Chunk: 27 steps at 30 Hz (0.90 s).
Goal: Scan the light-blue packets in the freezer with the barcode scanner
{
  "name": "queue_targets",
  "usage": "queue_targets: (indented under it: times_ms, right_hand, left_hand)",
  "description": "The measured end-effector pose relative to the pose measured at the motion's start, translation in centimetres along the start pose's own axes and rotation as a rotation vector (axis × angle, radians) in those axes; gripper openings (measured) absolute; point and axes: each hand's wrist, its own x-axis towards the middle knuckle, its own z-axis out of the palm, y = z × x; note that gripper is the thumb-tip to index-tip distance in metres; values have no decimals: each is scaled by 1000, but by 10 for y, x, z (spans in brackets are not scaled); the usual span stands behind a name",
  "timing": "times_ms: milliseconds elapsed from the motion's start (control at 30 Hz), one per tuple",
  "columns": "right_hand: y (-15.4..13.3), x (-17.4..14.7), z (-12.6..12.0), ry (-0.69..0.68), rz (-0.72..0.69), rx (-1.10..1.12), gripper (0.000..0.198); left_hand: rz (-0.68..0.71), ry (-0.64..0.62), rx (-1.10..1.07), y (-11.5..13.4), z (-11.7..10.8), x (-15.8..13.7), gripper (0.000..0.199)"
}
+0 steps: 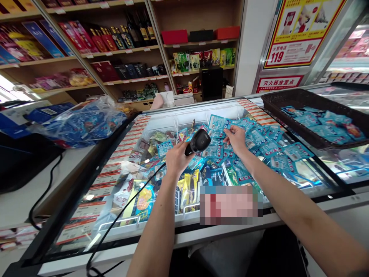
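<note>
A black barcode scanner (201, 141) is in my left hand (177, 157), its head tilted toward the right. Its cable (138, 191) runs down across the freezer's glass top. My right hand (235, 137) pinches the edge of a blue snack packet (218, 124), whose printed back faces up close in front of the scanner. More blue packets (268, 143) lie spread over the glass around and to the right of my right hand. A single blue packet (165, 148) rests just left of my left hand.
A dark brown basket (313, 141) with blue packets stands at the right. To the left sits a clear plastic bag (106, 115) of blue packets. The chest freezer (184, 239) holds ice creams under glass. Stocked shelves (121, 80) line the back.
</note>
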Motion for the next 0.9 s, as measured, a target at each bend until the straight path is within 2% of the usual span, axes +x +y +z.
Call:
queue_targets:
  times_ms: [433, 900]
  right_hand:
    - [5, -1, 1, -1, 30, 18, 26]
    - [10, 1, 2, 8, 27, 0, 28]
  left_hand:
    - [44, -43, 26, 3, 0, -3, 32]
    - [18, -55, 33, 4, -1, -2, 33]
